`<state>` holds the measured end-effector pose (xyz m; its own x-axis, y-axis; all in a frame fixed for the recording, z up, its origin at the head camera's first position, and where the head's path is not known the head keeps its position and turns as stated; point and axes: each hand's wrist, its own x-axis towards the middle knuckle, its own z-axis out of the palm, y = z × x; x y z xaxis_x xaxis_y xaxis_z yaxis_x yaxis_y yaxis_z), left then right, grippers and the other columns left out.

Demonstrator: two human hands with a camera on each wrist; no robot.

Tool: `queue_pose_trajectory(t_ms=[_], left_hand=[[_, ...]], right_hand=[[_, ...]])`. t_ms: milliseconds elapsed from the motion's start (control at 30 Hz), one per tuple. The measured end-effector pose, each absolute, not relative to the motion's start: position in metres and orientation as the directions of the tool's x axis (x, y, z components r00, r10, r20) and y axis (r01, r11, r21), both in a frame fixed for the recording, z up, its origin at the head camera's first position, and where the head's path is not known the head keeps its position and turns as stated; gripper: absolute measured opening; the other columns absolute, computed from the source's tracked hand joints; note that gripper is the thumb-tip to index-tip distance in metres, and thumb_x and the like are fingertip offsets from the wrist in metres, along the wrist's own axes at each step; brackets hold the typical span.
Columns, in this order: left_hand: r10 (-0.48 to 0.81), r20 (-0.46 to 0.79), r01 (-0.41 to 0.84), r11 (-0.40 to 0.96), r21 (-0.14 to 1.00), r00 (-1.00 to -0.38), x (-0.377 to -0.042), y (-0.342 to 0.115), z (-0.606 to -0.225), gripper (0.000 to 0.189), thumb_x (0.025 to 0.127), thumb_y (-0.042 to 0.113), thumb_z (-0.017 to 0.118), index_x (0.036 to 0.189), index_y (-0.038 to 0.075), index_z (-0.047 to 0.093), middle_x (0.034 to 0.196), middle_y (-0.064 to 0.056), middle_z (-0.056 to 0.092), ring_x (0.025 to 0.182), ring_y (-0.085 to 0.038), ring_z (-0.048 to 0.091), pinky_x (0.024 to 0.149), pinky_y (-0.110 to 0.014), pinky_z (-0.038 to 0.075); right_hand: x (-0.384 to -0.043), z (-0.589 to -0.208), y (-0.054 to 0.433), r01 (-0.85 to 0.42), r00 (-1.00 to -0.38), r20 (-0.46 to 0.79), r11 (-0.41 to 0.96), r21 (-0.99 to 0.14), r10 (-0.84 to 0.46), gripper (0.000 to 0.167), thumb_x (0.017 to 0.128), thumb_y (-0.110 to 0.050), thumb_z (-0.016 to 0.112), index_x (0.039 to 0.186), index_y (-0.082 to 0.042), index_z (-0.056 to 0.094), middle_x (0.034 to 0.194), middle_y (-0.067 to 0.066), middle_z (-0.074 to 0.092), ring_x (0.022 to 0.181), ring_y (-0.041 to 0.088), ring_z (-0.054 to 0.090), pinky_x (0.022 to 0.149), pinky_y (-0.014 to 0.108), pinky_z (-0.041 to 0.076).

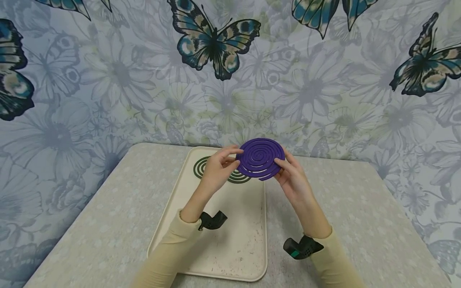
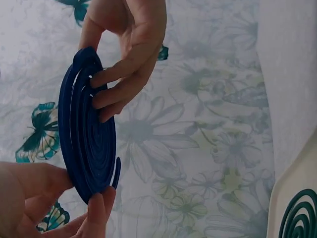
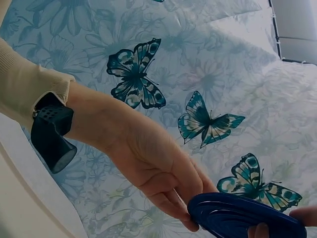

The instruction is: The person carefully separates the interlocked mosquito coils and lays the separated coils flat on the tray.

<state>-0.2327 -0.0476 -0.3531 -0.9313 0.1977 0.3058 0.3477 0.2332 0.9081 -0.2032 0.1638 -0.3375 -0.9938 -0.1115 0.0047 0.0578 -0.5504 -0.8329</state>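
Observation:
A purple spiral mosquito coil (image 1: 260,159) is held up between both hands, its flat face towards the head camera and tightly wound. My left hand (image 1: 217,166) pinches its left edge between thumb and fingers. At the right edge, my right hand (image 1: 292,176) grips it with the thumb on the near face and fingers behind. The left wrist view shows the coil (image 2: 89,129) nearly edge-on, one loose end (image 2: 117,173) standing slightly apart. Below and behind, a dark green spiral coil (image 1: 239,177) lies on the tray, partly hidden by the left hand and the purple coil.
The cream tray (image 1: 216,240) lies lengthwise on the grey patterned table (image 1: 342,208), with small brown crumbs near its front right. A butterfly-print cloth (image 1: 230,104) hangs behind the table. Each wrist wears a black camera (image 1: 213,220).

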Motion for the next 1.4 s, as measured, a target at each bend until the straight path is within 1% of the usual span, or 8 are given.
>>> queue_pose_trajectory(t_ms=[100,233,400,600,767,967,1267,1400], left_hand=[[0.288,0.355,0.435,0.293,0.852,-0.889,-0.230,-0.044,-0.353,0.027,0.094,0.013,0.059,0.119,0.009,0.066,0.145,-0.012,0.045,0.127,-0.030,0.051,0.095,-0.040,0.052],[0.363,0.367,0.493,0.368,0.788,-0.857,-0.227,-0.040,-0.354,0.033,0.096,0.024,0.058,0.126,0.014,0.062,0.151,-0.013,0.034,0.132,-0.030,0.043,0.088,-0.039,0.052],[0.415,0.316,0.471,0.356,0.807,-0.853,-0.225,-0.035,-0.354,0.045,0.093,0.030,0.062,0.136,0.021,0.053,0.151,-0.014,0.033,0.119,-0.027,0.051,0.082,-0.033,0.051],[0.442,0.219,0.355,0.254,0.900,-0.870,-0.221,-0.031,-0.354,0.068,0.082,0.027,0.075,0.142,0.031,0.043,0.144,-0.001,0.042,0.109,-0.022,0.054,0.080,-0.028,0.052],[0.417,0.208,0.297,0.161,0.941,-0.885,-0.219,-0.028,-0.353,0.057,0.086,0.023,0.071,0.138,0.028,0.048,0.118,-0.006,0.059,0.091,-0.019,0.058,0.068,-0.026,0.048],[0.395,0.288,0.387,0.198,0.901,-0.872,-0.212,-0.026,-0.349,0.050,0.089,0.024,0.068,0.136,0.024,0.052,0.127,-0.003,0.057,0.075,-0.018,0.056,0.061,-0.024,0.043],[0.352,0.400,0.485,0.200,0.851,-0.846,-0.211,-0.025,-0.348,0.053,0.081,0.016,0.075,0.131,0.014,0.058,0.130,-0.005,0.051,0.107,-0.021,0.052,0.087,-0.040,0.048],[0.373,0.428,0.511,0.158,0.845,-0.823,-0.212,-0.023,-0.350,0.048,0.086,0.014,0.071,0.132,0.012,0.057,0.130,-0.005,0.052,0.110,-0.020,0.053,0.091,-0.037,0.051]], right_hand=[[-0.204,-0.338,0.163,0.051,-0.994,0.015,-0.571,-0.819,-0.110,0.030,0.098,0.000,0.038,0.126,-0.007,0.046,0.098,-0.003,0.065,0.084,0.007,0.064,0.075,0.018,0.053],[-0.203,-0.340,0.162,0.045,-0.991,0.036,-0.589,-0.807,-0.126,0.030,0.100,-0.004,0.039,0.129,-0.009,0.044,0.105,-0.003,0.064,0.090,0.007,0.062,0.079,0.019,0.052],[-0.201,-0.341,0.160,-0.022,-0.977,0.143,-0.598,-0.801,-0.156,0.027,0.102,-0.011,0.037,0.126,-0.012,0.050,0.105,-0.005,0.065,0.092,0.006,0.060,0.083,0.020,0.049],[-0.198,-0.341,0.160,-0.149,-0.935,0.292,-0.525,-0.838,-0.201,0.026,0.101,-0.012,0.040,0.118,-0.016,0.060,0.108,-0.007,0.063,0.098,0.005,0.058,0.091,0.022,0.045],[-0.198,-0.344,0.159,-0.315,-0.880,0.412,-0.356,-0.880,-0.238,0.033,0.099,-0.008,0.046,0.131,-0.012,0.053,0.125,-0.004,0.058,0.117,0.014,0.055,0.102,0.027,0.046],[-0.200,-0.348,0.155,-0.442,-0.853,0.495,-0.274,-0.854,-0.167,0.039,0.094,0.003,0.051,0.128,-0.016,0.055,0.119,-0.005,0.061,0.116,0.011,0.055,0.102,0.029,0.047],[-0.197,-0.349,0.151,-0.455,-0.857,0.500,-0.272,-0.848,-0.125,0.045,0.091,0.004,0.055,0.133,-0.010,0.049,0.123,-0.004,0.061,0.115,0.010,0.056,0.097,0.020,0.047],[-0.195,-0.348,0.149,-0.417,-0.877,0.466,-0.293,-0.860,-0.119,0.053,0.090,0.000,0.059,0.139,-0.007,0.040,0.129,-0.004,0.057,0.121,0.012,0.052,0.098,0.020,0.047]])
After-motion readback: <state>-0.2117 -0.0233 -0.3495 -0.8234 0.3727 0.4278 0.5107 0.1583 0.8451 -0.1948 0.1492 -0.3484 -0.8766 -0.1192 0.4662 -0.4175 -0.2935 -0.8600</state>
